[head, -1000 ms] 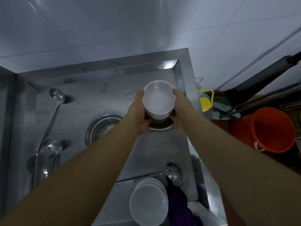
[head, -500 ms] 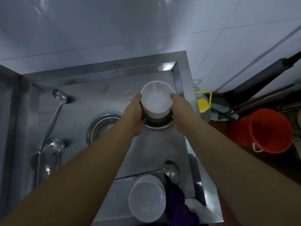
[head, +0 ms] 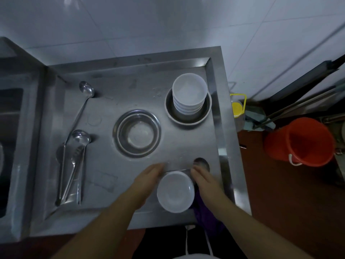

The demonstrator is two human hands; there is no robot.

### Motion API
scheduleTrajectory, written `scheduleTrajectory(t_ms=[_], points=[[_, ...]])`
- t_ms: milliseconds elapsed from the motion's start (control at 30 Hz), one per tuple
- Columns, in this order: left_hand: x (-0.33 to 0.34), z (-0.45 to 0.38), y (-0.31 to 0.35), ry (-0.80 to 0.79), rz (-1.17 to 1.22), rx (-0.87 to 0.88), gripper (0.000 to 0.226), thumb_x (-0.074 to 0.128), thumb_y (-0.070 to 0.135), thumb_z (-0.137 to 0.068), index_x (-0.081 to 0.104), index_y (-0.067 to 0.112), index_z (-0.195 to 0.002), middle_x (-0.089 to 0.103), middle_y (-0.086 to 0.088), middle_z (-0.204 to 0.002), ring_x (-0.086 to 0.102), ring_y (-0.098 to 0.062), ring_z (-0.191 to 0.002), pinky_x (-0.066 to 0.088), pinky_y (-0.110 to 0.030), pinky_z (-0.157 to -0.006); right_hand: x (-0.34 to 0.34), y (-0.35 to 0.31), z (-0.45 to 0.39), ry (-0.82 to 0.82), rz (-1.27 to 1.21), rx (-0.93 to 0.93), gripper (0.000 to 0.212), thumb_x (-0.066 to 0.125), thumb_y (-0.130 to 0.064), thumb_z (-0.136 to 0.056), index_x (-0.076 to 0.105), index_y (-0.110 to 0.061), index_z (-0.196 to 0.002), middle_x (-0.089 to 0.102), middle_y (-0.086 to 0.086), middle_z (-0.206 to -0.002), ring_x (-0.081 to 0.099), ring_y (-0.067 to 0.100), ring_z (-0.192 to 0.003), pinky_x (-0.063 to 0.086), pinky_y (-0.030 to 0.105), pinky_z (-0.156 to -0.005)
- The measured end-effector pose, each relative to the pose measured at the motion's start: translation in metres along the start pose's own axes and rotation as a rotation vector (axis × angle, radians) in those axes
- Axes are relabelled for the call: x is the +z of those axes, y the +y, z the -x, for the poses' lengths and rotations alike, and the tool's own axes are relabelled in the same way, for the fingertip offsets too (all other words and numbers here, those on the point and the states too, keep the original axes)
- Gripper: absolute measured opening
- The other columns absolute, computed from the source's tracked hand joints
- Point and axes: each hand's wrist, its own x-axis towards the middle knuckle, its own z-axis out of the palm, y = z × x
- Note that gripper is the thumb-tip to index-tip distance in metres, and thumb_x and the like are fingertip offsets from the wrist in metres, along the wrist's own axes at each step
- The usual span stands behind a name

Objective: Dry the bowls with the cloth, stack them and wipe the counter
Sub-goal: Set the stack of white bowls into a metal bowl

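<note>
With both hands, left (head: 149, 179) and right (head: 202, 179), loosely open, flanking the near white bowl stack (head: 175, 193), we judge lifting it comes next.

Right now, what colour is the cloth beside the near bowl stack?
Dark purple; the cloth shows best in the head view, hanging over the counter's front edge.

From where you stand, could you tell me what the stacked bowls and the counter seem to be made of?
The stacked bowls look like white glazed ceramic or melamine: smooth, uniform, softly glossy; I cannot tell which. The counter looks like brushed stainless steel: grey, with dull streaky reflections and folded edges.
</note>
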Motion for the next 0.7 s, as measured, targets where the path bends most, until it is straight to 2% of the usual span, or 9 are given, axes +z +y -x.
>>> scheduleTrajectory(t_ms=[67,167,200,267,300,400,500,600,700], points=[[0.004,0.009,-0.019,0.014,0.050,-0.062,0.046,0.063,0.073,-0.075,0.084,0.037,-0.094,0.081,0.009,-0.103,0.070,-0.017,-0.109,0.053,-0.039,-0.096,0.006,0.010,0.002,-0.042,-0.017,0.051,0.020,0.055,-0.061,-0.095,0.074,-0.057,-0.101,0.072,-0.033,-0.102,0.065,-0.014,-0.097,0.049,0.027,-0.088],[0.012,0.013,-0.039,0.014,0.111,-0.107,0.049,0.057,0.072,-0.093,0.081,0.034,-0.111,0.076,-0.001,-0.120,0.069,-0.023,-0.115,0.054,-0.048,-0.106,0.011,0.022,-0.006,-0.051,-0.052,0.171,0.062,0.049,-0.081,-0.081,0.074,-0.038,-0.117,0.075,-0.005,-0.120,0.068,0.018,-0.116,0.050,0.051,-0.108],[0.016,0.012,-0.042,0.037,0.148,-0.135,0.048,0.057,0.068,-0.097,0.080,0.029,-0.112,0.075,-0.003,-0.120,0.070,-0.024,-0.111,0.058,-0.047,-0.101,0.012,0.023,-0.009,-0.042,-0.051,0.198,0.062,0.048,-0.082,-0.080,0.075,-0.038,-0.115,0.076,-0.001,-0.118,0.069,0.023,-0.114,0.051,0.054,-0.107],[0.024,0.008,-0.043,0.099,0.203,-0.202,0.043,0.058,0.063,-0.099,0.075,0.024,-0.102,0.074,-0.004,-0.109,0.072,-0.024,-0.096,0.065,-0.038,-0.074,0.016,0.025,-0.013,-0.018,-0.029,0.251,0.056,0.048,-0.081,-0.082,0.077,-0.042,-0.109,0.077,-0.002,-0.114,0.070,0.022,-0.109,0.054,0.052,-0.103],[0.027,0.006,-0.042,0.119,0.204,-0.227,0.043,0.058,0.063,-0.099,0.073,0.023,-0.098,0.072,-0.005,-0.108,0.072,-0.026,-0.095,0.064,-0.038,-0.072,0.017,0.026,-0.014,-0.016,-0.010,0.259,0.052,0.047,-0.079,-0.085,0.076,-0.044,-0.110,0.076,-0.004,-0.115,0.070,0.021,-0.109,0.055,0.050,-0.102],[0.029,0.009,-0.041,0.125,0.124,-0.251,0.054,0.051,0.073,-0.096,0.070,0.023,-0.102,0.067,-0.012,-0.118,0.068,-0.034,-0.108,0.060,-0.046,-0.093,0.023,0.030,-0.015,0.016,0.000,0.262,0.045,0.048,-0.071,-0.093,0.075,-0.043,-0.116,0.074,-0.005,-0.119,0.069,0.019,-0.110,0.055,0.045,-0.101],[0.026,0.017,-0.037,0.114,0.083,-0.203,0.054,0.044,0.076,-0.097,0.068,0.028,-0.091,0.068,-0.004,-0.110,0.066,-0.023,-0.099,0.054,-0.032,-0.080,0.028,0.027,-0.013,0.059,-0.008,0.260,0.036,0.050,-0.064,-0.097,0.076,-0.046,-0.114,0.076,-0.008,-0.114,0.070,0.017,-0.107,0.058,0.039,-0.093],[0.025,0.020,-0.030,0.095,0.054,-0.187,0.048,0.039,0.071,-0.101,0.066,0.031,-0.105,0.067,-0.007,-0.120,0.065,-0.024,-0.105,0.053,-0.032,-0.083,0.031,0.021,-0.010,0.060,-0.005,0.276,0.037,0.047,-0.064,-0.099,0.078,-0.046,-0.107,0.077,-0.008,-0.108,0.071,0.019,-0.105,0.059,0.042,-0.095],[0.022,0.022,-0.025,0.072,0.072,-0.157,0.057,0.038,0.065,-0.106,0.069,0.022,-0.126,0.068,-0.011,-0.134,0.064,-0.030,-0.122,0.051,-0.045,-0.110,0.032,0.011,-0.008,0.060,-0.010,0.305,0.044,0.041,-0.067,-0.101,0.074,-0.038,-0.099,0.073,-0.001,-0.110,0.068,0.023,-0.105,0.056,0.048,-0.100]])
